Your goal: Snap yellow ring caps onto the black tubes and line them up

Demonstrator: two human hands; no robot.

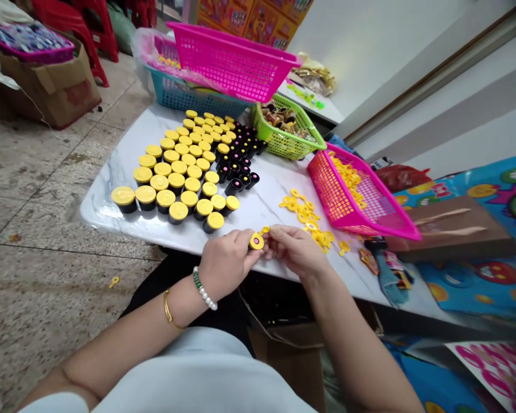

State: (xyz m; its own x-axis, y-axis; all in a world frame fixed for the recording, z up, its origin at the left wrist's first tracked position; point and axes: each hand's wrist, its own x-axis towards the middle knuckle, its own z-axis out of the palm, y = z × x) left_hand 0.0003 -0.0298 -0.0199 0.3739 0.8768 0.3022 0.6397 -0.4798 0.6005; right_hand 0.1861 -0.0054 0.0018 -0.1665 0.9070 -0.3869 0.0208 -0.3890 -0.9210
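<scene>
My left hand (226, 261) is closed round a small black pot whose yellow lid (256, 241) faces me at the table's near edge. My right hand (296, 248) pinches the yellow lid's tab from the right side. Both hands meet over the white marble table (112, 172). Rows of finished yellow-capped black pots (178, 172) stand to the left of my hands. Uncapped black pots (239, 163) with pink centres stand behind them. Loose yellow ring lids (307, 217) lie just right of my hands.
A tilted pink basket (361, 195) holds more yellow lids at the right. A green basket (290, 129), a blue basket (184, 94) and another pink basket (236, 60) stand at the back. A cardboard box (51, 86) sits on the tiled floor at left.
</scene>
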